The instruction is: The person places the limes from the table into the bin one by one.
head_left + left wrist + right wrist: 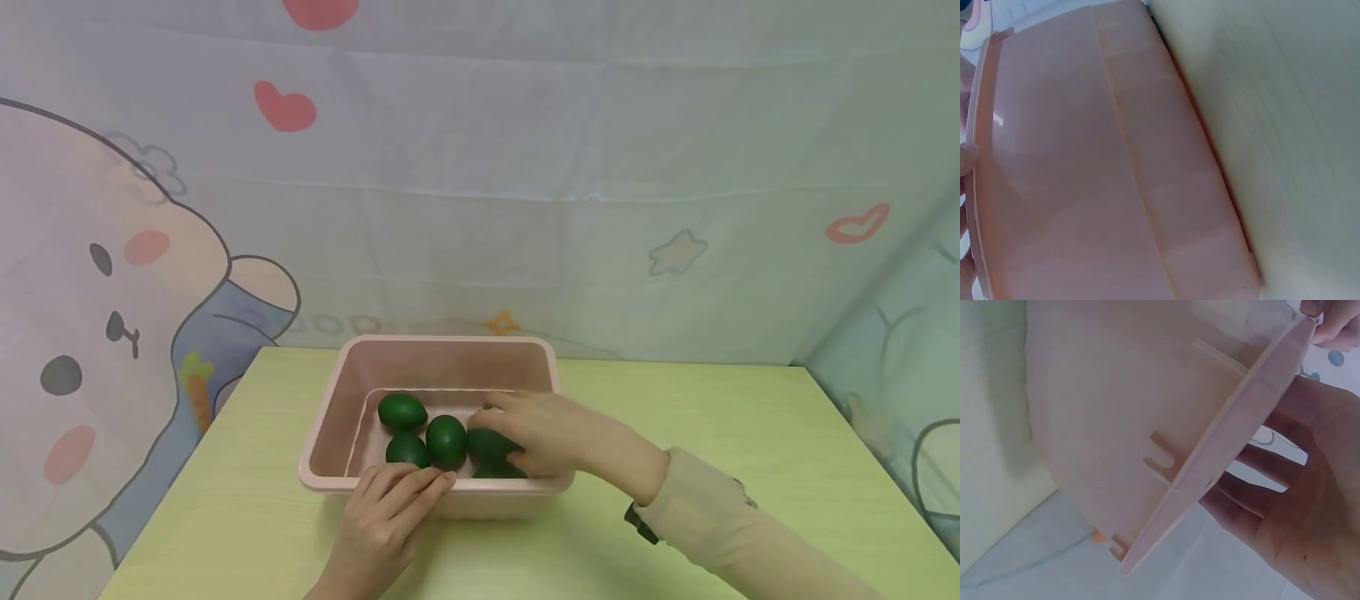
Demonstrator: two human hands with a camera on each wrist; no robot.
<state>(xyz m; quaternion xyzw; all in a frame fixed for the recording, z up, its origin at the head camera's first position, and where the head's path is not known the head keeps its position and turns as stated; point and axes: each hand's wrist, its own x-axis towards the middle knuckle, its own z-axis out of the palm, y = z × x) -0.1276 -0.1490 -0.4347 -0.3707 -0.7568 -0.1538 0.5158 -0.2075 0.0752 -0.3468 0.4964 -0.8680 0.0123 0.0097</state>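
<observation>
A pink plastic bin (442,357) sits on the table with several dark green avocados inside. Toward its left are a far avocado (402,412) and a nearer avocado (408,448), with another avocado (447,442) in the middle. My left hand (386,517) holds the front rim, fingers bent over its edge. Inside the right part, my right hand (543,429) has its fingers and thumb around an avocado (491,447). Below that hand a further avocado (498,472) partly shows. In the right wrist view, the rim (1241,419) hides what those fingers hold.
The pale yellow-green table (675,417) extends on both sides of the bin. Behind it hangs a printed cloth (465,167) with hearts and a cartoon animal. A dark band (641,524) shows at the right wrist below the sleeve (720,521).
</observation>
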